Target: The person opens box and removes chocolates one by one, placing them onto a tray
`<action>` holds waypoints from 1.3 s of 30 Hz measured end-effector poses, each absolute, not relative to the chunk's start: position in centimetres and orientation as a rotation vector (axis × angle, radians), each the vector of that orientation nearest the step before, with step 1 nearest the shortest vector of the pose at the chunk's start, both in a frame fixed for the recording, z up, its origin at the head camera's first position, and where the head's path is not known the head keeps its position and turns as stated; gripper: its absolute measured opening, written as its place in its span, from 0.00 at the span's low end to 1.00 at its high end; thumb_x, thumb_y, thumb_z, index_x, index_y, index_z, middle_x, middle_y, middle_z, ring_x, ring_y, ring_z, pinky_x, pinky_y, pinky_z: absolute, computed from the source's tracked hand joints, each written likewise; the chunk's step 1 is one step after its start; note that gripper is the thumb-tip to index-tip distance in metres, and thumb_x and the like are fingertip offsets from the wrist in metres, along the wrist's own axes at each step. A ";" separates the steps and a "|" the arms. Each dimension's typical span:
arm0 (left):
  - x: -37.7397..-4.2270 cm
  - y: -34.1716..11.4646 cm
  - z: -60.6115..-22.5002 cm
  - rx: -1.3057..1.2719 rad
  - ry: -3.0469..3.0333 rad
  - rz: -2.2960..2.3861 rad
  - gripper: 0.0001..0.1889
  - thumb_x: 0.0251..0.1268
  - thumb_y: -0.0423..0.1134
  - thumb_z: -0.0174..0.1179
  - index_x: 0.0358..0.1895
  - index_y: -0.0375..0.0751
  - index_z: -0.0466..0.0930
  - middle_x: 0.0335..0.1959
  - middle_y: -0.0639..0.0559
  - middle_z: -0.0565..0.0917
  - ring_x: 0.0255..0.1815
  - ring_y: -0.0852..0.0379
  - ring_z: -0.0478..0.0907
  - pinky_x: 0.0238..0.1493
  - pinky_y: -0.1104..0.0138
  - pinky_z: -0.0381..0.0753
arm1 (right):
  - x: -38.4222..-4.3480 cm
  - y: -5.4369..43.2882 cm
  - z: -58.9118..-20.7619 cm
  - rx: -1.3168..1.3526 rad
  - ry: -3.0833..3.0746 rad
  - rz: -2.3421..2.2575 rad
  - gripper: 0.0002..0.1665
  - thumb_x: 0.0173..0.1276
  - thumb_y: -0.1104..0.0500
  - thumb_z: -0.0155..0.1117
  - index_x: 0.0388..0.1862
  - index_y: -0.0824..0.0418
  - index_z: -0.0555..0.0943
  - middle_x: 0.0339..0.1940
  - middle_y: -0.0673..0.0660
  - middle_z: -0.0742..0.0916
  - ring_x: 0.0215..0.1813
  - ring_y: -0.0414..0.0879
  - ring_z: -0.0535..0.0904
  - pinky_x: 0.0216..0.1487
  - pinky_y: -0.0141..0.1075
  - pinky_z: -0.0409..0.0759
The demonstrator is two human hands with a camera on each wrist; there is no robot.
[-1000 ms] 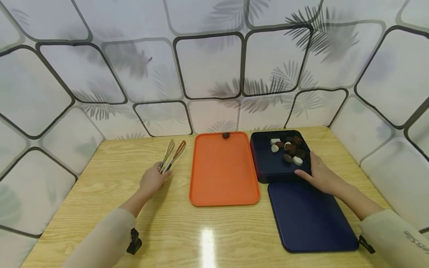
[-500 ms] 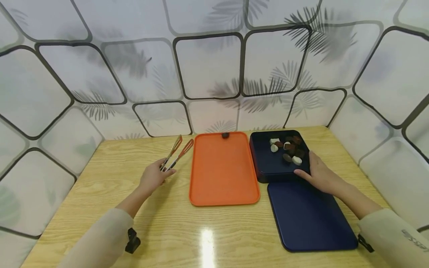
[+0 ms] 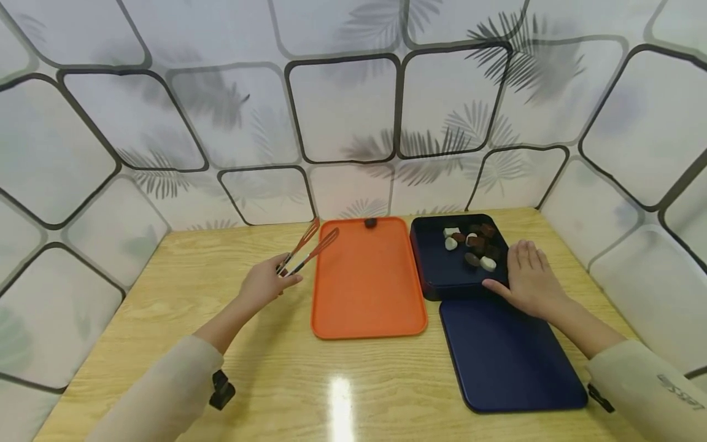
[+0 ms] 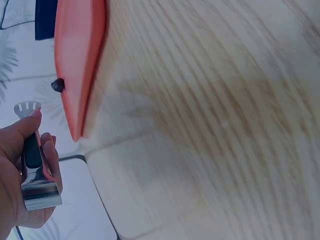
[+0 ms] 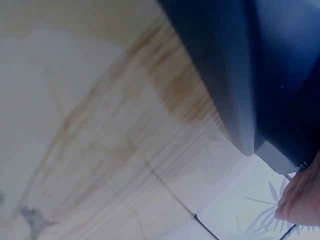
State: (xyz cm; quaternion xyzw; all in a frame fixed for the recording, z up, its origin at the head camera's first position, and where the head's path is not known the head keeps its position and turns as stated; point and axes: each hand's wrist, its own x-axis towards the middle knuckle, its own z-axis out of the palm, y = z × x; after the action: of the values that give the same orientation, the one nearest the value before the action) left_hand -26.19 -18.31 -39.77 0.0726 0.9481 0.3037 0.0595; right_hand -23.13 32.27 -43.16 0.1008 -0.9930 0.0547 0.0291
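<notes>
In the head view my left hand [image 3: 259,283] grips a pair of metal tongs [image 4: 42,195] by the handle end. Their two slotted heads are spread apart and reach over the left edge of the orange tray [image 3: 367,288]. A small dark chocolate-like piece [image 3: 370,223] sits at the tray's far rim. My right hand [image 3: 533,282], fingers straight, lies against the right side of a dark box [image 3: 442,279], thumb at its near right corner. Inside the box are several white, brown and dark chocolate-like pieces [image 3: 450,244], grouped towards the right.
A flat navy lid or tray [image 3: 513,362] lies on the wooden table [image 3: 265,387], just in front of the box. Patterned fabric walls [image 3: 342,110] close off the back and both sides.
My left hand has moved right with the tongs, whose heads now overlap the orange tray. The right hand's fingers have straightened and lifted into sight above the box's side; the box stays put.
</notes>
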 end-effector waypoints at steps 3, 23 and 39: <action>-26.3 -17.3 -39.2 0.270 2.866 0.904 0.35 0.61 0.46 0.64 0.68 0.35 0.63 0.35 0.45 0.79 0.22 0.52 0.80 0.22 0.66 0.74 | -23.2 32.2 -43.3 0.287 -3.040 0.163 0.64 0.66 0.28 0.44 0.67 0.86 0.45 0.69 0.85 0.49 0.71 0.76 0.41 0.69 0.62 0.39; -27.8 -10.5 -36.2 0.542 2.806 0.731 0.18 0.56 0.48 0.68 0.43 0.39 0.77 0.22 0.52 0.76 0.20 0.58 0.73 0.21 0.68 0.68 | -23.1 32.1 -43.8 0.275 -3.004 0.181 0.62 0.66 0.29 0.46 0.66 0.86 0.50 0.67 0.85 0.55 0.69 0.76 0.49 0.68 0.62 0.45; -29.2 -4.9 -35.5 0.492 2.565 0.940 0.32 0.56 0.44 0.69 0.65 0.39 0.70 0.46 0.42 0.82 0.18 0.53 0.77 0.21 0.68 0.76 | -23.3 32.2 -43.9 0.288 -3.002 0.185 0.61 0.66 0.29 0.46 0.66 0.85 0.50 0.67 0.85 0.56 0.69 0.76 0.49 0.67 0.63 0.47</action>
State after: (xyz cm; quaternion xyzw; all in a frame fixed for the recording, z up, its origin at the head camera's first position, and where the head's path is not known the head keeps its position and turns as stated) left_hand -29.19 -4.90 -35.49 0.1742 0.9087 0.3330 0.1819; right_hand -23.32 32.17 -43.86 0.0951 -0.9918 0.0612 0.0601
